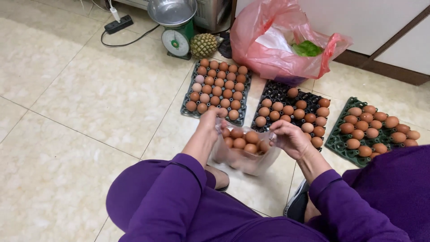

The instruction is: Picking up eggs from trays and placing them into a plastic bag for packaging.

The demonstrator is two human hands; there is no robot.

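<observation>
Clear plastic bag [244, 154] of brown eggs [242, 141], held open at the mouth between both hands, low over the tiled floor [89, 98] in front of the person's knees. Bag's lower half is cloudy; eggs deeper in show only as blurred shapes, count not readable. Its base seems to sit at or near the floor, contact can't be confirmed.

Left hand [210, 121]: fingers pinched shut on the bag's rim at the far-left corner, knuckles turned away, so fingertips are hidden behind the hand itself. Forearm bare, purple sleeve [174, 179] pushed back near the elbow. Right hand [291, 139]: curled closed on the opposite rim, thumb on top, fingers folding under the plastic and partly out of sight. Wrist bent inward. Both hands level with each other, mouth of the bag stretched between them.

Just past the left hand: a dark tray [217, 87], full of eggs, its near edge partly covered by that hand. Just past the bag: black tray [291, 112], far rows bare, near edge hidden behind bag and right hand. Outward of the right hand: green tray [371, 127], near corner cut off by the person's purple clothing.

Well beyond the grip: green scale with a steel bowl [175, 27], bowl clipped by frame top; pineapple [204, 45] beside it; red plastic bag [286, 40] with something green inside, contents hard to make out
</observation>
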